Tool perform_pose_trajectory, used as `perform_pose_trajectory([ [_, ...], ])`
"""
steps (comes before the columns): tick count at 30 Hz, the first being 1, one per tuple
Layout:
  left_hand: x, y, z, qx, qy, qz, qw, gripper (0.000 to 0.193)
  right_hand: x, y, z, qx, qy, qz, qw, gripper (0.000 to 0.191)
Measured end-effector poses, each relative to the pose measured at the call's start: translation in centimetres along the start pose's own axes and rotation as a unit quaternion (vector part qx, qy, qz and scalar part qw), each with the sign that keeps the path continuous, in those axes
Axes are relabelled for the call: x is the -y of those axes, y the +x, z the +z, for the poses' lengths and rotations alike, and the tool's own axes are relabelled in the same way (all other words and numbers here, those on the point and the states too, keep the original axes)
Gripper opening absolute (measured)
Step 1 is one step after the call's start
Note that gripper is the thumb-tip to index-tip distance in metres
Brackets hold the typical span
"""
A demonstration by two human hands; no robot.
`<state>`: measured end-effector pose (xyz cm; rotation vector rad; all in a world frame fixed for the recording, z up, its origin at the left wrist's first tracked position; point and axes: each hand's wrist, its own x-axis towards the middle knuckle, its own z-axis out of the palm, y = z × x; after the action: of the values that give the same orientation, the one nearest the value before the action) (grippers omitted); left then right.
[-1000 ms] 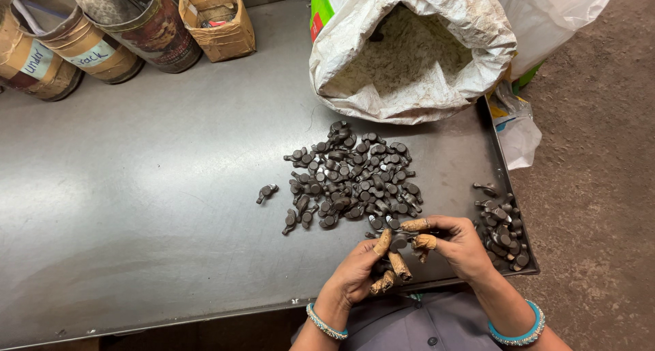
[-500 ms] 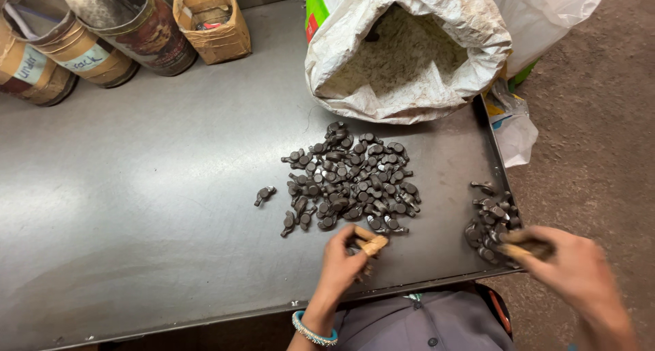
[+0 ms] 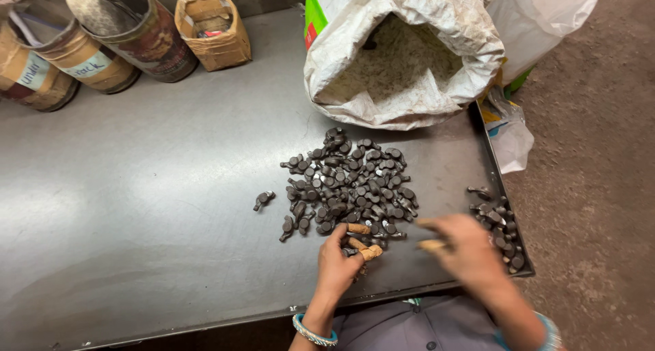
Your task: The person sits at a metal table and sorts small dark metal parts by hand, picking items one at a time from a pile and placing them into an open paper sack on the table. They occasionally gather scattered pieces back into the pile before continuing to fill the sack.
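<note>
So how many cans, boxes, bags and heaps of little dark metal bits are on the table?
Round cans: 3
Small cardboard box: 1
Open white sack: 1
Heaps of dark metal bits: 2, a big one and a small one
Stray bit: 1
Total: 8

Your main heap of small dark metal studs (image 3: 351,184), each a round flat head on a short shank, lies spread loosely on the bench (image 3: 136,208). A smaller pile (image 3: 501,225) sits at the right edge, and one stud (image 3: 263,199) lies apart to the left.
</note>
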<state>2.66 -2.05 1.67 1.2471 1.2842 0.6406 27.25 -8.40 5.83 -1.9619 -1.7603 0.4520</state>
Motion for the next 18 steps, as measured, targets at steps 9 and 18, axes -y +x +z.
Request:
perform_pose_trajectory([
  [9,1.3,-0.1,-0.3,-0.035,0.028,0.034,0.998,0.036,4.0,1.5,3.4,0.155,0.038,0.189,0.969,0.043],
  [18,0.7,0.4,-0.7,-0.006,0.039,0.004,0.999,0.033,2.2,1.2,4.3,0.032,0.021,-0.165,0.986,0.053],
])
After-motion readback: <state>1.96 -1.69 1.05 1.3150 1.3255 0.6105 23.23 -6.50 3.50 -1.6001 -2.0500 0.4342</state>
